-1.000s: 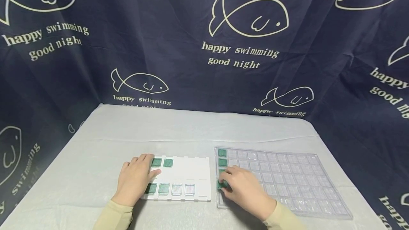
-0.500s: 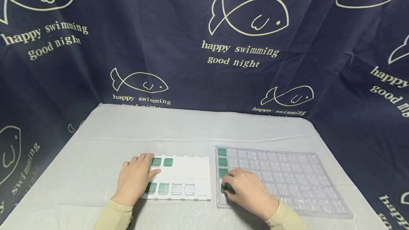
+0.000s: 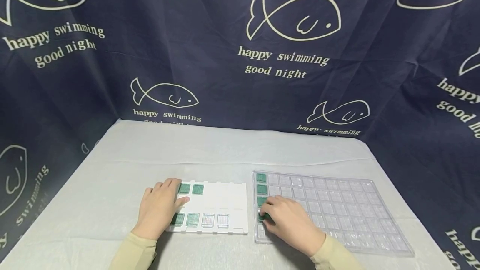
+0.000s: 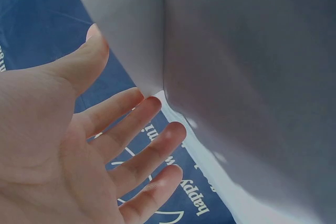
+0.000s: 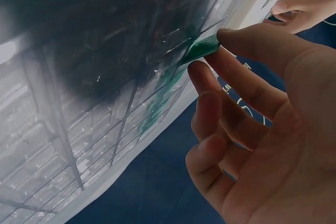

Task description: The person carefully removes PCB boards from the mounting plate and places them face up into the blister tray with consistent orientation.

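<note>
My right hand [image 3: 286,222] reaches over the left column of a clear compartment tray [image 3: 328,208]. Thumb and index finger pinch a small green perforated circuit board [image 5: 203,47], tilted up at its compartment. Three more green boards [image 3: 261,188] lie above it in that column, the third partly behind the hand. To the left, my left hand [image 3: 155,213] rests on the left end of a white slotted panel [image 3: 221,197], thumb on top and fingers along the edge. Two green boards [image 3: 198,189] show in its upper row. Several boards [image 3: 193,219] line its lower row, some paler.
A pale cloth covers the table [image 3: 225,145] under both trays. Behind it hangs a dark blue curtain [image 3: 217,53] printed with fish and lettering. A narrow gap separates the white panel from the clear tray.
My right hand has shifted slightly right with the board between its fingers, and the third board in the column shows more. The left hand stays on the panel.
</note>
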Motion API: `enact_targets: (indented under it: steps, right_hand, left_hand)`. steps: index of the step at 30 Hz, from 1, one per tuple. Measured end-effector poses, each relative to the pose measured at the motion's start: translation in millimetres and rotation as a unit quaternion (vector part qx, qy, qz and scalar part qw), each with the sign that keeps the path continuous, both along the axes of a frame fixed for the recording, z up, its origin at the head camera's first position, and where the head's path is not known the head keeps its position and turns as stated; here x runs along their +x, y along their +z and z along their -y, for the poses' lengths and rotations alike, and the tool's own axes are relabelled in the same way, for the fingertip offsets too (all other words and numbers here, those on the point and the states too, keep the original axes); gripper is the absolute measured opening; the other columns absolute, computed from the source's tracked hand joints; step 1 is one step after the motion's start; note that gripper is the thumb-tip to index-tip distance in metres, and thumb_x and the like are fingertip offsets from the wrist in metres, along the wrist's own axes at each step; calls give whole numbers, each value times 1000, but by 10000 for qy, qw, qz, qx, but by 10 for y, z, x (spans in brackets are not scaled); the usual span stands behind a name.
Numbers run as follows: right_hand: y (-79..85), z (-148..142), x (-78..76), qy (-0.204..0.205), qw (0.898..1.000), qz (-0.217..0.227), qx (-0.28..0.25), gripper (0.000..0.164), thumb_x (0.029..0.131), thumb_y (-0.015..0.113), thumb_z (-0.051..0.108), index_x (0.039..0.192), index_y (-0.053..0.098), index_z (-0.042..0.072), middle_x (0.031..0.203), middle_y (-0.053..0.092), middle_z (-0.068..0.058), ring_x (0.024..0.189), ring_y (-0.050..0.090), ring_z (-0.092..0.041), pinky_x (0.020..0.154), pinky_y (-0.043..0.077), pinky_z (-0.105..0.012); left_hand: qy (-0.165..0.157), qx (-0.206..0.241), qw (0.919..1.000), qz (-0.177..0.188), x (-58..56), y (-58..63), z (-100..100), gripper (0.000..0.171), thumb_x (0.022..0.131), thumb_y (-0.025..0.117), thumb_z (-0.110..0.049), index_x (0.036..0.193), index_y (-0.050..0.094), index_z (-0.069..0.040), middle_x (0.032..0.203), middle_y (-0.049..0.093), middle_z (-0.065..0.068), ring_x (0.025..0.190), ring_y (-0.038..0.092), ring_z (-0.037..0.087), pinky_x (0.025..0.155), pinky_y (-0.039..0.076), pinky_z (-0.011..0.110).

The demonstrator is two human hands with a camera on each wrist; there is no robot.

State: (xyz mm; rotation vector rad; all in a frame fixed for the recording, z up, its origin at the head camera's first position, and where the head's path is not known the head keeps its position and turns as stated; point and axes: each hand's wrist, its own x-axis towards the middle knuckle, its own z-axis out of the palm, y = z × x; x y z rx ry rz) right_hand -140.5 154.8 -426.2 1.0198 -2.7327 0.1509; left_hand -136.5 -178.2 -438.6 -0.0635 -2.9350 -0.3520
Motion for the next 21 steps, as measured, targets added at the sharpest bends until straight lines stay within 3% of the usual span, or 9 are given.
enact_targets:
  steps: [21]
  right_hand:
    - [-39,-16,-9,-36,9998,194,-75,22,73,90,19,90,76,20,88,71,10,80,70,-8,71,58,-29]
  left_hand:
    - [19,-59,10000,63,-9,-2,-4,58,87,78,-39,131,62,-5,127,69,13,109,65,36,83,45,46]
